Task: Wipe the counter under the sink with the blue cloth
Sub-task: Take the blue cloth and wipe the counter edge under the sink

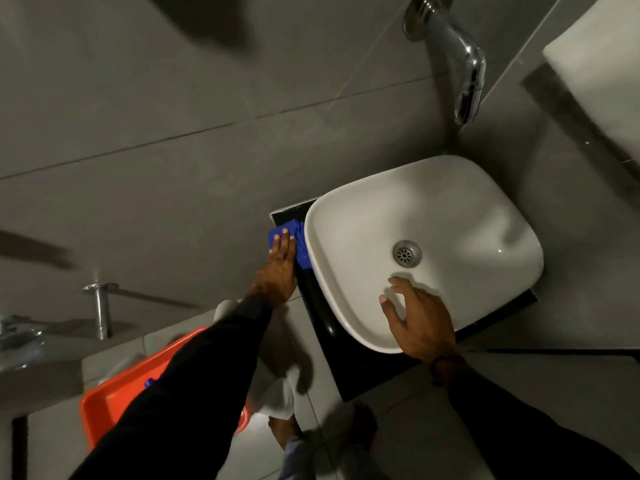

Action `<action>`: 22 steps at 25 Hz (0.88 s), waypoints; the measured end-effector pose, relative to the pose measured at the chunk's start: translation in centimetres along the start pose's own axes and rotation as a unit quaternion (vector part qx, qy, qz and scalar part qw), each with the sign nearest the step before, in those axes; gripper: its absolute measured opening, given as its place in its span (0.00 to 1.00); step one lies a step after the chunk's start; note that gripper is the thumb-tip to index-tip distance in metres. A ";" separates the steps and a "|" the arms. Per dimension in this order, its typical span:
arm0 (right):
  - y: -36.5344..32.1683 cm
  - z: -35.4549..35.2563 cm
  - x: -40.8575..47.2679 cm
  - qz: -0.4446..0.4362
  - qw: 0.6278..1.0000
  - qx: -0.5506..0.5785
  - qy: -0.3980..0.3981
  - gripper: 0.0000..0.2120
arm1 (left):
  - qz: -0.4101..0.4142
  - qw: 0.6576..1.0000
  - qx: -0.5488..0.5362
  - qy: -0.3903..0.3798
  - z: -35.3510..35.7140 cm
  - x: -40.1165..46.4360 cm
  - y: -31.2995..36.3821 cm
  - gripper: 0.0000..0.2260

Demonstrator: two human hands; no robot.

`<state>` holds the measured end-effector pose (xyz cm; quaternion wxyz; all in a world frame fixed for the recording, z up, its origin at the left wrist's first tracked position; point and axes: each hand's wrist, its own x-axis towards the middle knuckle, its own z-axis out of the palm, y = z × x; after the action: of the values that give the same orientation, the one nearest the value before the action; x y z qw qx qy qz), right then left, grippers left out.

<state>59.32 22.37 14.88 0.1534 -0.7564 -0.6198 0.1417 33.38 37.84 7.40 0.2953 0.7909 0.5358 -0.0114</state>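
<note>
A white basin (450,216) sits on a black counter (349,368) against grey wall tiles. My left hand (280,268) lies flat on the blue cloth (300,252) and presses it onto the counter strip left of the basin, near the wall. The cloth is partly tucked under the basin's edge. Over the basin's near rim rests my right hand (420,320), fingers spread, holding nothing.
A chrome tap (464,60) juts from the wall above the basin. An orange tub (117,400) stands on the floor at the lower left, with a chrome fitting (100,306) on the wall beside it. My bare feet (287,427) show on the floor tiles below.
</note>
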 end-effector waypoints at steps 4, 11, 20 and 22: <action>0.1 0.3 0.0 -0.011 1.000 -0.001 0.027 0.18 | 0.005 1.000 0.007 -0.010 -2.9 4.8 -2.5 0.35; 0.2 0.4 -0.1 -0.020 0.999 -0.002 0.034 0.16 | 0.009 1.000 0.005 -0.003 -2.0 4.3 -2.4 0.33; 0.4 0.4 -0.1 -0.027 0.999 0.016 0.038 0.15 | 0.004 0.998 0.063 0.017 6.0 -6.9 3.2 0.33; 0.4 0.4 -0.2 -0.026 0.998 0.027 0.043 0.14 | 0.000 0.998 0.067 0.021 8.1 -10.1 5.0 0.34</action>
<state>59.49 22.08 14.31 0.2044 -0.7409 -0.6280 0.1218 35.81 24.22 6.34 0.2304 0.8089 0.5400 -0.0312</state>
